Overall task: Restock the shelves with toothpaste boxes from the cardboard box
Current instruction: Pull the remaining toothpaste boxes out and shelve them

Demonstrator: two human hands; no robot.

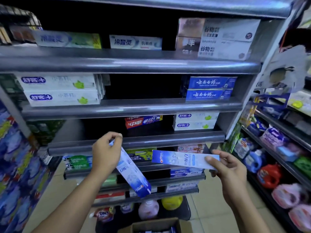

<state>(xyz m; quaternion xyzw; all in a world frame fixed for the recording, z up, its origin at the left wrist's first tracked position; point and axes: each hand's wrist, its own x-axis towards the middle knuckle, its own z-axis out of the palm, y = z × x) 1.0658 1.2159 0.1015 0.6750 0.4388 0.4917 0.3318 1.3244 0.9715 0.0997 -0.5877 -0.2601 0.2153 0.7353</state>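
Left hand (106, 148) pinches one toothpaste box (133, 174) endwise, dangling toward 5 o'clock. Right hand (230, 167) grips a second box (181, 159) level, probably to slide onto the 12 o'clock shelf (134, 142).

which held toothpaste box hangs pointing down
The left box, pinched at its top end by the left hand; the right hand holds the right box nearly level.

Shop aisle, beige tiled floor (208, 212), dark side rack (276, 148) at right holding detergent bottles (269, 175), blue packs (16, 165) left, dim light.
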